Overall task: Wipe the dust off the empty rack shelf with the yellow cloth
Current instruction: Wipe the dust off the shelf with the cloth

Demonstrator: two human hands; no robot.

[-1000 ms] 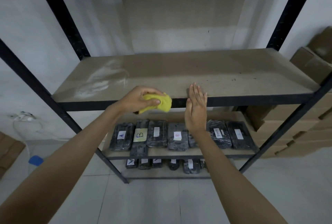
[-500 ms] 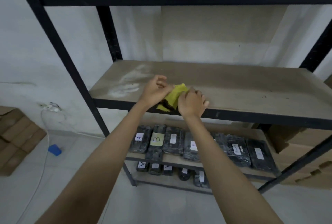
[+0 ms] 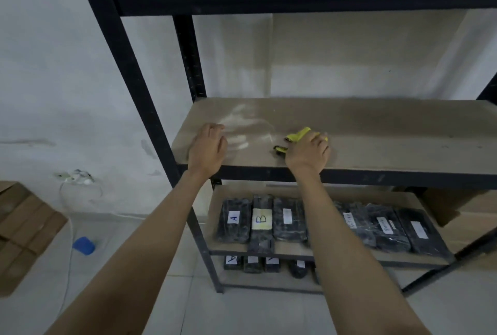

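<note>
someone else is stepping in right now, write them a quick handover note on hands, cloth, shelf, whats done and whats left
Right hand: grips the crumpled yellow cloth, pressing it on the empty brown board shelf, near the front edge.
Left hand: holds nothing, rests on the shelf's front left corner, fingers loosely curled.
Done: cloth is on the shelf; nothing clearly wiped.
Left: the pale dust smear between the hands and specks further right. Wiping the whole board looks like the remaining work.

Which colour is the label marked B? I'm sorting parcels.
Pale yellow, on the label marked B, seen in the head view.
</note>
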